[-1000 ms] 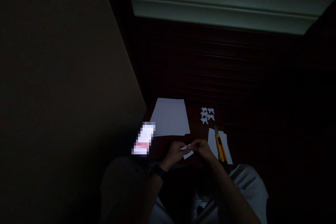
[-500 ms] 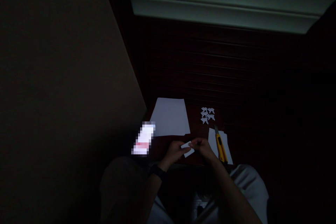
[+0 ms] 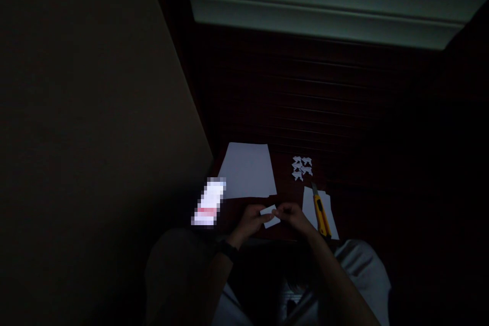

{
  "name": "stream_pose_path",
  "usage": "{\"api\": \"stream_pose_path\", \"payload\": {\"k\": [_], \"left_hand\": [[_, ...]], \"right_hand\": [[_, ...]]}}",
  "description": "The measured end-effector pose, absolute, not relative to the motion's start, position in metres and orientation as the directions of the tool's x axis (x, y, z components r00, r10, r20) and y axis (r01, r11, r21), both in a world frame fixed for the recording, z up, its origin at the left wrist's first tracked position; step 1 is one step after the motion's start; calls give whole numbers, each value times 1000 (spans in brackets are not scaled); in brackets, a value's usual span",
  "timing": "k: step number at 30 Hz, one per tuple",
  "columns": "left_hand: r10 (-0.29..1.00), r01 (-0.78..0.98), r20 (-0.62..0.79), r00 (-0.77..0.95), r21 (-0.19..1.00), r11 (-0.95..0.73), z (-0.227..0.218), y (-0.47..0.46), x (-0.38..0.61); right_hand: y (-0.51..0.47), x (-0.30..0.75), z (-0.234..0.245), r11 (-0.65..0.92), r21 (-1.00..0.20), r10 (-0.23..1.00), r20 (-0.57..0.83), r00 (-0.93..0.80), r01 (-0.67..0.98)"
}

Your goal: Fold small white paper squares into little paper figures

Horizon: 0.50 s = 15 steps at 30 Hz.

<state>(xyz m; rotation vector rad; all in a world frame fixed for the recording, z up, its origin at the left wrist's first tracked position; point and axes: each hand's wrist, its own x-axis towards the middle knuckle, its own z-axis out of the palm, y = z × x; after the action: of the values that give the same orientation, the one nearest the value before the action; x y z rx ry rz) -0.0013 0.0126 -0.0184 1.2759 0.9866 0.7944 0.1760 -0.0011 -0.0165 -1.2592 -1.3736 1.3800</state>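
Note:
A small white piece of paper (image 3: 270,222) is held between my two hands, low over the near edge of the dark table. My left hand (image 3: 252,219) grips its left side, with the thumb lying across the face. The fingers of my right hand (image 3: 291,214) pinch its right edge. Whether the paper is folded in layers is too dim to tell. Just right of my right hand lies a yellow utility knife (image 3: 322,216), blade pointing away from me, on top of some white paper sheets (image 3: 308,206).
A larger stack of white paper (image 3: 248,170) lies at the back left. Several small folded paper shapes (image 3: 301,168) are grouped at the back right. A lit, blurred-out screen (image 3: 209,202) sits on the left, near the wall (image 3: 114,112). The room is dark.
Both hands have shifted slightly left with the small paper, and its angle has turned a little. Everything else stays where it was.

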Motion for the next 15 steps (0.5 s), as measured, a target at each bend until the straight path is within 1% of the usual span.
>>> {"api": "stream_pose_path", "payload": {"k": [3, 6, 10, 15], "left_hand": [[901, 40, -158, 403, 987, 155, -19, 12, -2], [902, 104, -160, 401, 986, 128, -21, 12, -2], [907, 160, -127, 402, 985, 67, -25, 13, 0], [931, 120, -149, 332, 986, 115, -27, 12, 4]], "right_hand": [[-2, 175, -13, -95, -991, 974, -111, -198, 90], [-1, 175, -15, -109, -990, 974, -124, -187, 86], [0, 174, -23, -125, -987, 983, -137, -124, 104], [1, 173, -29, -93, -992, 992, -100, -83, 85]]}}
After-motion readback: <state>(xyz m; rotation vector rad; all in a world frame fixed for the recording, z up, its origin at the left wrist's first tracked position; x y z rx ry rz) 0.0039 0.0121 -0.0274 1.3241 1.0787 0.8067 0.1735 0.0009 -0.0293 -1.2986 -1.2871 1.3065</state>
